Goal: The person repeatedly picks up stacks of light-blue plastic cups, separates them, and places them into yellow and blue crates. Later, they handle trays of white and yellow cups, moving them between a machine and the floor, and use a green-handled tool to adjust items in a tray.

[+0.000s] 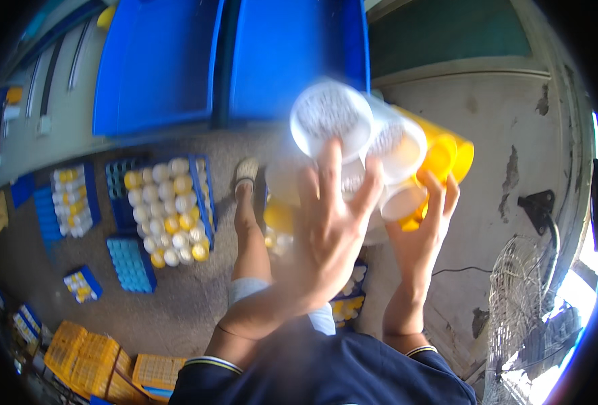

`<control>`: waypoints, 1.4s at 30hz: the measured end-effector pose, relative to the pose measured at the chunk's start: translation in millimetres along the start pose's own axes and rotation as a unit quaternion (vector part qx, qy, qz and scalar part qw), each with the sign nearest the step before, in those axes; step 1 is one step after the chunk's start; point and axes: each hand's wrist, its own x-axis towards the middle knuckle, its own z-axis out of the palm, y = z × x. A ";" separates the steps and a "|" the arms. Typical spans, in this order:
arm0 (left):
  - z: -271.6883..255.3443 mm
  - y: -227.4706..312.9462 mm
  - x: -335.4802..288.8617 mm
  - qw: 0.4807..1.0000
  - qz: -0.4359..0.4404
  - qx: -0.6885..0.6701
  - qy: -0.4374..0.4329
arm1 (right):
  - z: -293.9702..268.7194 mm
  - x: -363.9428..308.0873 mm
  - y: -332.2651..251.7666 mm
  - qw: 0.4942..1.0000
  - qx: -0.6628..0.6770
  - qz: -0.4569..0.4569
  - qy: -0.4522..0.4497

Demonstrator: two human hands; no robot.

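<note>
In front of me, raised above the floor, is a bunch of white plastic tubes (388, 144) and yellow plastic tubes (440, 154), their round open ends facing me. My left hand (331, 219), partly blurred, has its fingers spread and hooked at the white tubes' ends. My right hand (423, 223) grips the bunch from the right, fingertips at the ends of the yellow tubes and a lower white one. The nearest white tube (332, 116) has a grey textured patch inside its rim. My left hand and forearm hide part of the bunch.
Two blue bins (221, 61) stand ahead. At left on the floor are a crate of white and yellow tubes (167, 209), turquoise trays (131, 264) and orange baskets (83, 358). A wire-caged fan (515, 304) and a cable are at right, by a worn pale panel (471, 121).
</note>
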 end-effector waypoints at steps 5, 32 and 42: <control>65.7 -20.2 -161.9 0.981 -0.114 -0.011 -0.156 | 14.1 -165.7 57.9 0.969 0.039 0.160 -0.183; 484.7 -393.2 -265.0 0.918 -0.230 -0.070 -0.315 | 518.7 -286.5 392.0 0.934 0.029 0.086 -0.346; 337.9 -361.9 -231.8 0.881 -0.348 -0.155 -0.279 | 450.2 -280.1 343.7 0.898 0.025 0.181 -0.399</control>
